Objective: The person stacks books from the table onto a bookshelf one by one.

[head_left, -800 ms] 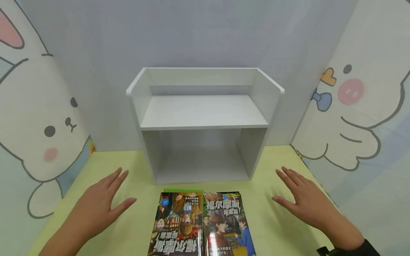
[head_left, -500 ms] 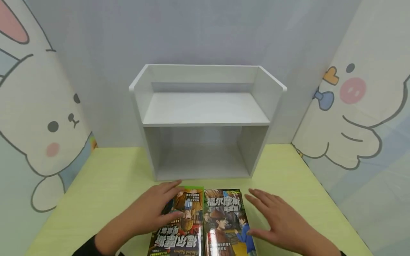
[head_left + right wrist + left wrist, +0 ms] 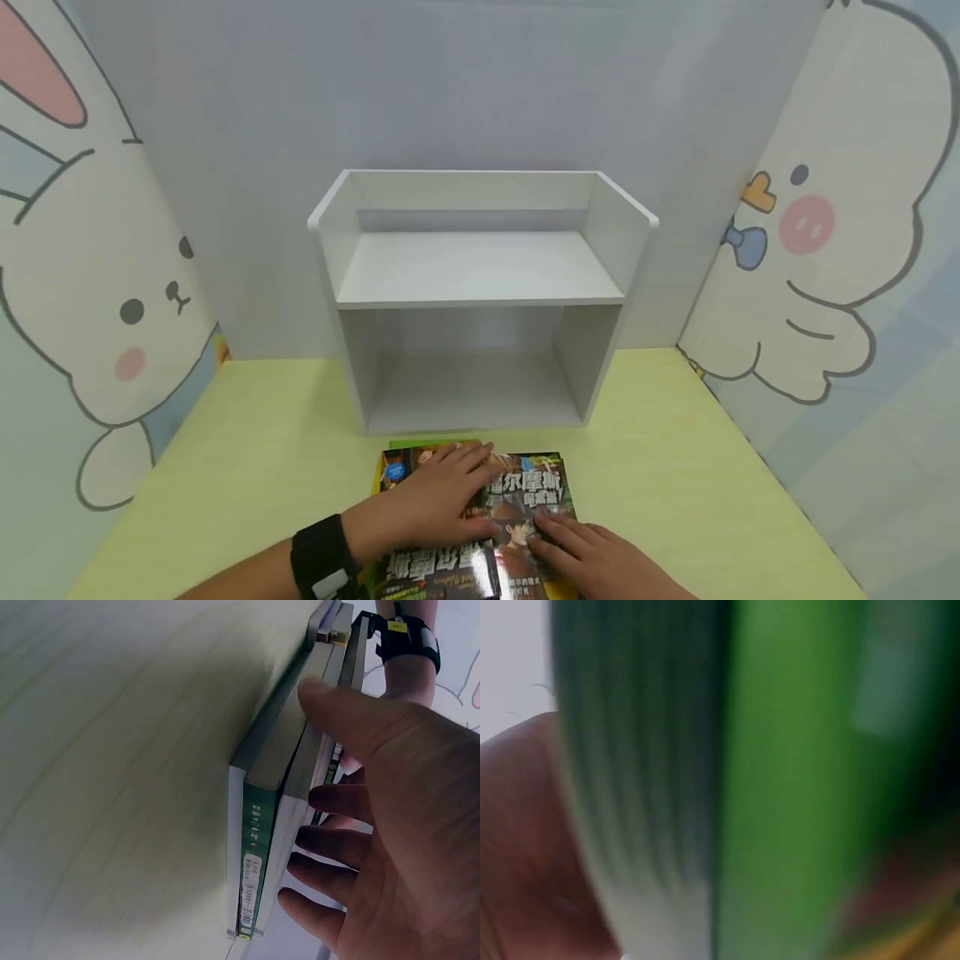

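Observation:
Two piles of illustrated comic-style books lie side by side at the table's front. The left-hand book [image 3: 431,575] has its title upside down; the right-hand book [image 3: 551,483] shows figures on its cover. My left hand [image 3: 438,504] lies across the left cover, its fingers reaching over the seam onto the right one. Lower down, my right hand [image 3: 600,560] rests its fingers on the right-hand book. In the right wrist view, a green-spined book [image 3: 256,859] sits low in the pile, with the right thumb beside the pile's edge. The left wrist view is a blurred close-up of page edges [image 3: 637,795].
A white two-level shelf [image 3: 480,267] stands behind the books on the pale yellow-green table [image 3: 697,467]. Grey cloth [image 3: 480,83] hangs at the back, and cartoon-printed panels [image 3: 810,250] flank both sides. A black band [image 3: 324,557] circles the left wrist.
Both hands came inward from the sides and down onto the books. The left hand crossed the left cover towards the middle, and the left-hand book now sits slightly askew.

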Available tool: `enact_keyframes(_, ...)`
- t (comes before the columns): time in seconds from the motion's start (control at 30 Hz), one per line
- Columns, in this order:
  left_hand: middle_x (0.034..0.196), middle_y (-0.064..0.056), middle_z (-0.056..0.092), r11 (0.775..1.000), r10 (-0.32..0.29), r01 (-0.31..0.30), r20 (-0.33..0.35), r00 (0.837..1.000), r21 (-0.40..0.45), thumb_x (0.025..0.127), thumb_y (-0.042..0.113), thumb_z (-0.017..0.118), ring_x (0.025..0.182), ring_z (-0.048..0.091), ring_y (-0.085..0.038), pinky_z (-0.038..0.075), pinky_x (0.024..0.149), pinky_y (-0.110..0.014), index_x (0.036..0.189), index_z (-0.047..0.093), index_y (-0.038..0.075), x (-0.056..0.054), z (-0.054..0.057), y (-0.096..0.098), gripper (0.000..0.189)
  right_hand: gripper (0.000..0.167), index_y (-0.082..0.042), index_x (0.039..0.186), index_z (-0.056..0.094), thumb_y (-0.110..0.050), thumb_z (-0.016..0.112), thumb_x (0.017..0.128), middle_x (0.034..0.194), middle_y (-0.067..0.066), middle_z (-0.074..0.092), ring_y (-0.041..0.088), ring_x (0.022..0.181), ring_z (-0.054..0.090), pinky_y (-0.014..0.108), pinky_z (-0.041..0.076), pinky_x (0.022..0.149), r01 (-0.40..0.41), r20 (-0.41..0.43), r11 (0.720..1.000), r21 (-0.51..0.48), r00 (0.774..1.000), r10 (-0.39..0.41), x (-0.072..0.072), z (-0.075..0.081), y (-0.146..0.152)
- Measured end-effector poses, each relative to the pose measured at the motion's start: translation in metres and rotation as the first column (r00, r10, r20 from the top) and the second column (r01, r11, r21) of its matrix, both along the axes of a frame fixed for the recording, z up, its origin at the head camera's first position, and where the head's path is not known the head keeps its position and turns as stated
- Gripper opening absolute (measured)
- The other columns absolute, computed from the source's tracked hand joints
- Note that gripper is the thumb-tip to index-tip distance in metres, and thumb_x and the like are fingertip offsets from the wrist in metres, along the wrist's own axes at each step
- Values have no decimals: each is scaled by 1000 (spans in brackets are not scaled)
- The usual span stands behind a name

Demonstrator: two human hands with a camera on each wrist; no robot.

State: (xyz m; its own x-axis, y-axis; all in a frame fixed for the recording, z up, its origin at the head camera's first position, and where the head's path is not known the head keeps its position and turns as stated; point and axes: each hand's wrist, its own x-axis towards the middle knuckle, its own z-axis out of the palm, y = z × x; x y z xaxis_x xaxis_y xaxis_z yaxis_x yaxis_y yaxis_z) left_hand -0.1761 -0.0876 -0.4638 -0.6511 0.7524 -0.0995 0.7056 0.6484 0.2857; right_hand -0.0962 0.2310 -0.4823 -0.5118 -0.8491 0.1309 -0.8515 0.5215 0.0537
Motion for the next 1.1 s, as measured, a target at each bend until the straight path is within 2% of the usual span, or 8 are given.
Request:
enact_keyframes(0.2, 181, 4, 28, 1000, -16, 16, 4, 1000, -24, 112, 68, 48, 170, 16, -29, 18, 134, -63, 175, 35, 31, -5, -7, 3, 74, 81, -13, 159, 61, -74, 50, 108, 161, 12, 60, 29, 141, 63, 39, 62, 101, 17, 42, 1000, -2, 999, -17, 0, 1, 1)
enact_keyframes(0.37, 181, 2, 29, 999, -22, 21, -22, 1000, -37, 112, 67, 49, 170, 16, -30, 19, 134, -62, 174, 37, 29, -6, -4, 3, 74, 80, -11, 158, 62, -73, 49, 108, 159, 11, 62, 30, 142, 63, 38, 62, 102, 14, 66, 1000, 25, 998, -16, 1, 9, -1)
enact_keyframes(0.47, 181, 1, 31, 999, -29, 28, -27, 999, -44, 112, 67, 49, 170, 17, -31, 19, 134, -62, 174, 38, 28, -6, -2, 3, 75, 71, -10, 151, 68, -67, 52, 111, 152, 8, 68, 27, 137, 67, 34, 63, 99, -22, 44, 1000, 21, 999, 21, 3, 12, -3)
enact_keyframes(0.57, 180, 1, 31, 998, -28, 26, -22, 999, -50, 111, 69, 50, 170, 17, -32, 19, 134, -62, 174, 39, 27, -5, -1, 2, 77, 53, -10, 140, 77, -53, 62, 112, 140, 6, 75, 21, 125, 74, 29, 64, 93, -98, -37, 994, -37, 995, 97, 5, 12, -6)
enact_keyframes(0.7, 180, 0, 31, 998, -27, 26, -25, 999, -64, 110, 69, 51, 169, 18, -32, 19, 135, -62, 173, 41, 27, -3, 0, 2, 76, 33, -11, 127, 82, -36, 76, 107, 128, 5, 80, 14, 114, 77, 23, 63, 91, -225, -182, 969, -101, 962, 204, 5, 10, -9)
enact_keyframes(0.83, 179, 0, 35, 992, -123, 122, -26, 992, -43, 111, 68, 50, 168, 25, -29, 22, 134, -60, 169, 47, 28, 4, -1, 6, 71, 30, -12, 125, 81, -34, 80, 104, 125, 5, 81, 13, 113, 77, 21, 62, 90, -285, -258, 952, -112, 934, 249, 6, 9, -9)
enact_keyframes(1.0, 178, 4, 35, 947, -321, 320, -41, 946, -27, 110, 71, 49, 163, 34, -19, 31, 133, -52, 170, 44, 27, 25, 1, 14, 75, 32, -11, 129, 78, -33, 78, 106, 126, 5, 80, 13, 112, 77, 24, 63, 90, -298, -278, 938, -177, 929, 243, 8, 12, -6)
enact_keyframes(1.1, 178, 5, 34, 936, -353, 349, -78, 933, -53, 107, 74, 52, 162, 35, -15, 33, 132, -47, 172, 41, 24, 37, 6, 19, 82, 32, -8, 131, 77, -33, 69, 112, 125, 5, 80, 13, 111, 78, 25, 63, 90, -298, -301, 928, -224, 927, 225, 9, 15, -5)
